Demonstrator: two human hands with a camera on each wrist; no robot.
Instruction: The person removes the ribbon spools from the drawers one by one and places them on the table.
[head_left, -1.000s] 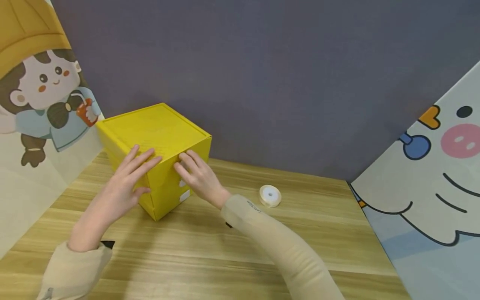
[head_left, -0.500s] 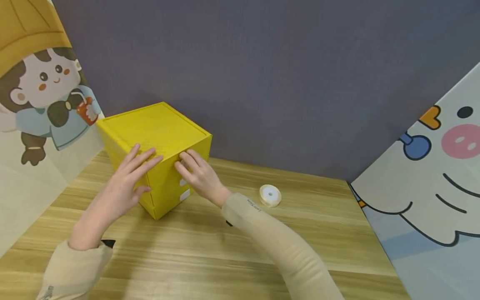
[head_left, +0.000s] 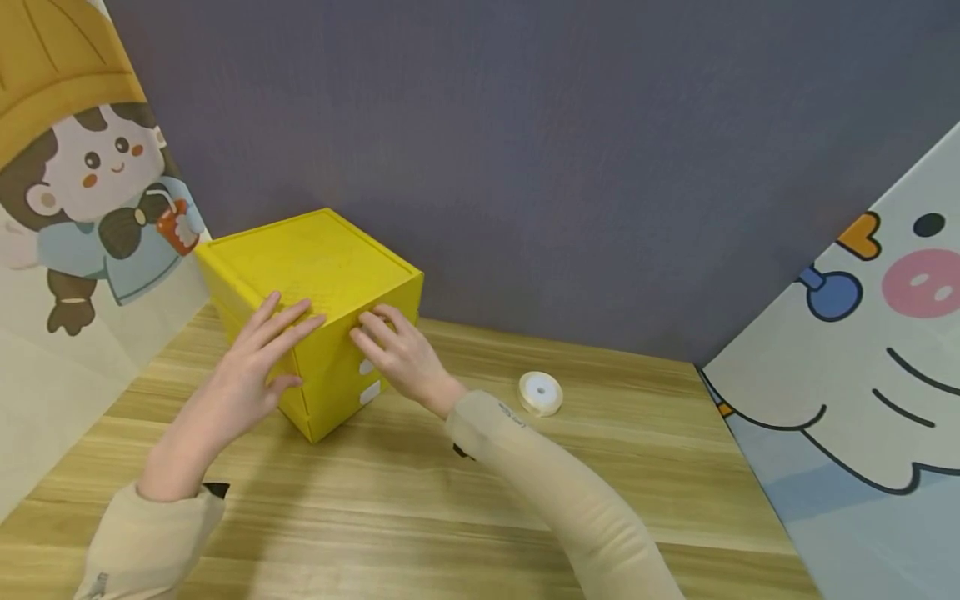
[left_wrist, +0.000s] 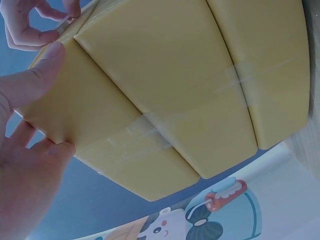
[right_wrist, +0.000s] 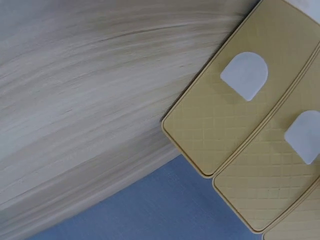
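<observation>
A yellow drawer unit (head_left: 315, 258) stands at the table's left, one corner facing me. White pulls show on two drawer fronts: an upper pull (right_wrist: 245, 75) and another pull (right_wrist: 306, 136) in the right wrist view. My left hand (head_left: 251, 367) rests against its left side, fingers spread over the top edge and thumb on the side wall. At the top drawer's front, my right hand (head_left: 401, 354) has its fingers curled at the pull, which they mostly hide. In the left wrist view, right-hand fingers (left_wrist: 30, 25) pinch there. The drawers look closed.
A roll of cream ribbon (head_left: 540, 393) on a white spool lies right of the unit on the wooden table (head_left: 420, 500). A grey-blue panel (head_left: 525, 167) rises behind. Cartoon-printed panels flank both sides. Clear tape (left_wrist: 150, 130) crosses the drawer unit's side.
My right hand's fingers have bent slightly more at the top drawer, its wrist shifting a little. My left hand and the drawer unit keep their places.
</observation>
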